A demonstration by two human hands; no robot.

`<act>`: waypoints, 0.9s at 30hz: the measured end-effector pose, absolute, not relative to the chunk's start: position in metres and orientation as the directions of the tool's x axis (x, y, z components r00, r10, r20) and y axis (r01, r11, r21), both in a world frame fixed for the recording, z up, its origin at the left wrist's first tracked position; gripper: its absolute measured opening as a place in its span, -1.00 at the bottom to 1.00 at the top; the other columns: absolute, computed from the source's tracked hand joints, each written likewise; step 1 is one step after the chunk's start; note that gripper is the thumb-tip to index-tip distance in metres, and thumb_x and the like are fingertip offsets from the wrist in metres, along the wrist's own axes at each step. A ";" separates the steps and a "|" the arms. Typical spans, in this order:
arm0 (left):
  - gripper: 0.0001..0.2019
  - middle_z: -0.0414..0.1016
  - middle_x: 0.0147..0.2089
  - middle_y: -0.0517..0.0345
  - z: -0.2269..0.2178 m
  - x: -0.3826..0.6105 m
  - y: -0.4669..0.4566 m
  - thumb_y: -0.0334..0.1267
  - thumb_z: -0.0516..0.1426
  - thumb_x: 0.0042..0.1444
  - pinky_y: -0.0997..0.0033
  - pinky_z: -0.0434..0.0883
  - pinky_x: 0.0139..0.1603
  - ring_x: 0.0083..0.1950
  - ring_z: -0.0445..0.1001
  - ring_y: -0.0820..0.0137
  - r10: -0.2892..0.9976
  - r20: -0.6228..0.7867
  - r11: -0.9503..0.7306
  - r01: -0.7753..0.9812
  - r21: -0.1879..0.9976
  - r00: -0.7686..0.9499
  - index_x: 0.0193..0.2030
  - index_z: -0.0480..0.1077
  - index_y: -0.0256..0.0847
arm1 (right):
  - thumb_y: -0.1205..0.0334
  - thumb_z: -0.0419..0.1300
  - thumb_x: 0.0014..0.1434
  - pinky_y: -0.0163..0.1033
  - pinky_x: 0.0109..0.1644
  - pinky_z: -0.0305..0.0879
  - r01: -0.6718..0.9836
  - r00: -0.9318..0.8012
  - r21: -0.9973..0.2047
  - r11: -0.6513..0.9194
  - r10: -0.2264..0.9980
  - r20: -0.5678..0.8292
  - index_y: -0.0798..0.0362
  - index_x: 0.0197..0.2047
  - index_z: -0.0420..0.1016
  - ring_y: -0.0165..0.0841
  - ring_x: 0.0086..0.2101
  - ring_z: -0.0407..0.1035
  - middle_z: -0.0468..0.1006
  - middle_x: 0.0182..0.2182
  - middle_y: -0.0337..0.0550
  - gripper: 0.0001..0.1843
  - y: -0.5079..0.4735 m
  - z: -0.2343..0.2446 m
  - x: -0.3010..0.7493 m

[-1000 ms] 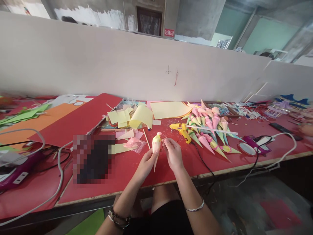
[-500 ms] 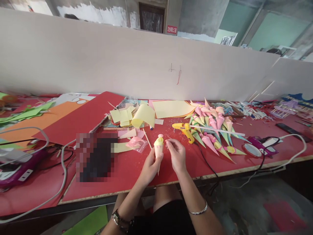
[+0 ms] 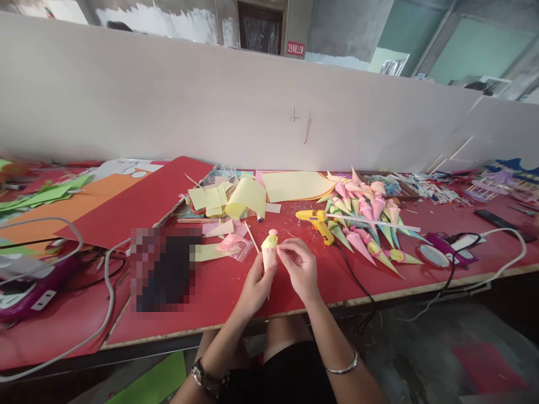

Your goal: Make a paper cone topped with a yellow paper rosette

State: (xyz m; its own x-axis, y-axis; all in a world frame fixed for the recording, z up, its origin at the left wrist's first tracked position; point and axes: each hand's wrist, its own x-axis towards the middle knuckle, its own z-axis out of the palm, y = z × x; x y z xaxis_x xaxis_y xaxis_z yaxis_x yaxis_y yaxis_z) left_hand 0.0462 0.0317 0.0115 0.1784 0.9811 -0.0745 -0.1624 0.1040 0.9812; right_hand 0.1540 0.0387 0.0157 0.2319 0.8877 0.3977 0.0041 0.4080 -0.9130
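My left hand [image 3: 255,286] is closed round a small cream paper cone [image 3: 268,255] with a yellow top and a pink ball on it, held upright over the red table [image 3: 219,297]. My right hand [image 3: 298,268] sits just right of it, fingers pinched near the cone's top; what they pinch is too small to make out. A yellow glue gun [image 3: 315,221] lies on the table just beyond my right hand. A heap of finished pink, green and yellow cones [image 3: 364,221] lies to its right.
Yellow paper pieces [image 3: 236,199] and a small clear bag with pink bits [image 3: 233,246] lie behind my hands. Red and orange sheets [image 3: 126,205] cover the left. Cables [image 3: 105,292], a purple device [image 3: 25,294], a small mirror [image 3: 433,257] and a beige partition wall [image 3: 210,112] surround the spot.
My right hand has drawn closer to the cone's top and now nearly touches it. The left hand keeps holding the cone, which shifted only slightly.
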 end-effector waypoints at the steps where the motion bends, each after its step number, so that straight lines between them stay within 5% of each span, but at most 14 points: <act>1: -0.64 0.30 -0.52 0.24 0.011 0.046 0.031 -0.10 0.09 -0.01 0.46 0.24 -0.35 -0.36 0.30 0.38 0.982 -0.061 0.086 -0.134 0.987 0.176 -0.09 0.30 -0.21 | 0.22 0.16 0.00 -0.25 -0.23 0.31 0.011 0.223 -0.916 0.401 0.892 0.393 -0.01 -0.41 0.49 -0.35 -0.28 0.32 0.39 -0.36 -0.16 -0.91 0.038 0.016 0.154; 13: -0.66 0.33 -0.41 0.19 0.013 0.047 0.031 -0.14 0.09 -0.01 0.45 0.25 -0.30 -0.26 0.31 0.35 0.986 0.021 -0.017 -0.022 1.000 0.166 -0.09 0.29 -0.21 | 0.22 0.16 0.00 -0.29 -0.24 0.30 -0.063 0.225 -0.932 0.356 0.915 0.334 0.01 -0.41 0.48 -0.36 -0.28 0.31 0.36 -0.34 -0.16 -0.91 0.037 0.014 0.150; 22: -0.57 0.41 -0.24 0.09 0.016 0.045 0.028 -0.15 0.09 0.00 0.39 0.28 -0.18 -0.12 0.32 0.29 0.976 0.035 -0.023 -0.057 0.998 0.216 0.04 0.21 -0.18 | 0.23 0.21 -0.05 -0.36 -0.26 0.27 -0.486 0.068 -0.868 0.106 0.994 0.083 0.00 -0.32 0.34 -0.44 -0.33 0.34 0.42 -0.37 -0.28 -0.82 0.038 0.010 0.148; 27: -0.55 0.37 -0.09 0.04 0.012 0.045 0.029 -0.10 0.02 0.05 0.28 0.25 -0.02 0.00 0.27 0.25 0.967 0.047 -0.054 0.019 0.998 0.250 0.07 0.18 -0.22 | 0.22 0.21 -0.06 -0.35 -0.26 0.27 -0.467 0.083 -0.876 0.123 0.992 0.095 0.01 -0.32 0.33 -0.42 -0.32 0.35 0.43 -0.37 -0.26 -0.81 0.038 0.010 0.148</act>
State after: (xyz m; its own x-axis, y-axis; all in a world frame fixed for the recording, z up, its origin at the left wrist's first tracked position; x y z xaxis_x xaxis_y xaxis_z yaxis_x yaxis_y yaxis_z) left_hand 0.0452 0.0292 0.0121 0.2501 0.9671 0.0471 0.0195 -0.0536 0.9984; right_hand 0.1482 0.0375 0.0100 0.0829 0.9920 0.0949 -0.4666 0.1228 -0.8759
